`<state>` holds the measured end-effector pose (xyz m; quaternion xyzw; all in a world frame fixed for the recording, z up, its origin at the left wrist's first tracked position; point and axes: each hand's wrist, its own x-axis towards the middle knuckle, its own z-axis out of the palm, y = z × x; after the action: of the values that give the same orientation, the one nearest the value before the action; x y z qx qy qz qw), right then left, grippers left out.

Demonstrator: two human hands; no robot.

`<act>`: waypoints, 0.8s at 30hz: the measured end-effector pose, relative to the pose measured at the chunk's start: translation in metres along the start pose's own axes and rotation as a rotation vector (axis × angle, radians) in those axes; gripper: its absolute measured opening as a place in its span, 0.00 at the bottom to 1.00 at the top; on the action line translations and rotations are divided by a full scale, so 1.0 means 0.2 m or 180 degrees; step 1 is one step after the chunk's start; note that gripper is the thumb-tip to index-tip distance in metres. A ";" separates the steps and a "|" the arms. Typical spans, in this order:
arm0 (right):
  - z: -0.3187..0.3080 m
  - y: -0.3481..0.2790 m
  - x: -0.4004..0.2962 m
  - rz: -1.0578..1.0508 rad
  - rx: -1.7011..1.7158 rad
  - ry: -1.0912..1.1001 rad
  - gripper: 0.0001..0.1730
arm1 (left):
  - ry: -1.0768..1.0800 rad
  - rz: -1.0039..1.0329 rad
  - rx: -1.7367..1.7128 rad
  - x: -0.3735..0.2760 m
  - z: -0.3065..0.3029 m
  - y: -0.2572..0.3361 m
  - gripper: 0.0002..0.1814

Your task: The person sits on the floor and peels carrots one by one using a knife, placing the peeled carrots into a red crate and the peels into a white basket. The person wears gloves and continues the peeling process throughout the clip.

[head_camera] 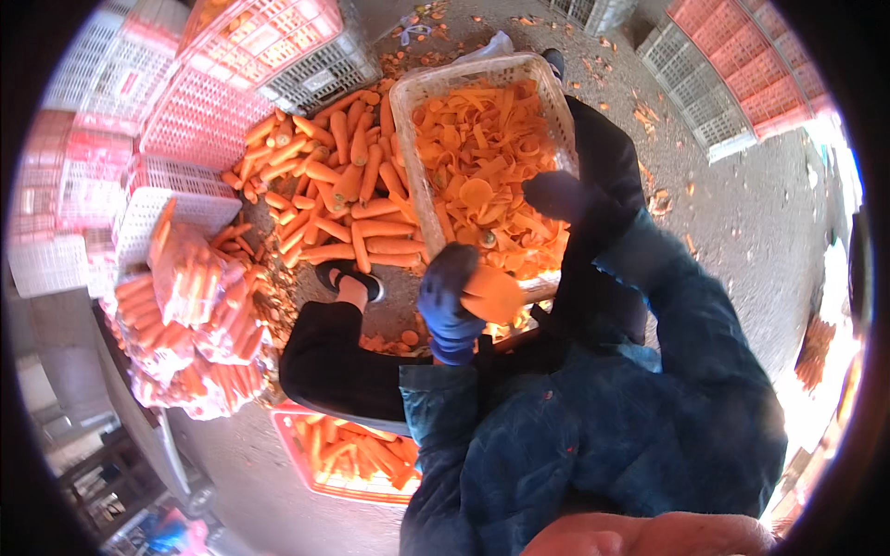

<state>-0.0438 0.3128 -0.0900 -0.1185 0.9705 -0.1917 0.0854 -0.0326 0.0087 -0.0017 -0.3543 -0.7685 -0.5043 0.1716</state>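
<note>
My left hand [448,299], in a blue and dark glove, grips a thick carrot [494,295] near the front end of the crate, and the carrot points up towards the camera. My right hand [560,197], in a dark glove, is blurred over the crate's right side. Whether it holds anything is hidden by its curled fingers. Below both hands stands a pale plastic crate [411,174] heaped with orange carrot peelings [480,149] and cut carrot ends. To its left, a large pile of whole carrots [348,177] lies on the ground.
Clear bags of carrots [188,313] are piled at the left. Stacks of red and white plastic crates [208,111] rise behind them, with another stack [730,76] at the upper right. A red crate of carrots [354,452] sits behind my left leg. Scraps litter the concrete floor [737,229].
</note>
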 end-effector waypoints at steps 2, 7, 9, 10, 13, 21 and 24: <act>-0.14 -0.26 -0.05 0.0202 -0.0039 -0.0125 0.13 | 0.0387 -0.0820 -0.0324 -0.09 0.02 -0.02 0.38; -0.31 -0.48 -0.02 0.0570 0.1000 -0.0126 0.19 | 0.0471 -0.0181 -0.0097 0.00 -0.01 0.02 0.39; -0.43 -0.63 -0.07 0.0531 0.2178 -0.0265 0.24 | 0.0496 -0.0406 -0.0013 -0.03 -0.02 0.00 0.39; -0.55 -0.73 -0.13 0.0387 0.2711 -0.0177 0.27 | 0.0418 -0.0530 0.0226 -0.05 -0.03 -0.02 0.39; -0.54 -0.86 -0.17 -0.0232 0.2491 0.0528 0.34 | 0.0144 -0.0820 0.0795 0.01 0.00 0.03 0.38; -0.32 -0.74 -0.01 0.0301 0.4543 0.0886 0.35 | 0.0004 -0.2496 -0.2368 0.00 -0.04 0.02 0.33; -0.40 -0.65 -0.02 0.0350 0.5165 0.0505 0.41 | -0.0426 -0.3200 -0.4356 -0.04 -0.08 0.00 0.36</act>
<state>-0.0317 0.2245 0.0347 0.0418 0.5373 -0.8381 0.0849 -0.0284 -0.0080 0.0009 -0.0256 -0.3689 -0.8520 -0.3705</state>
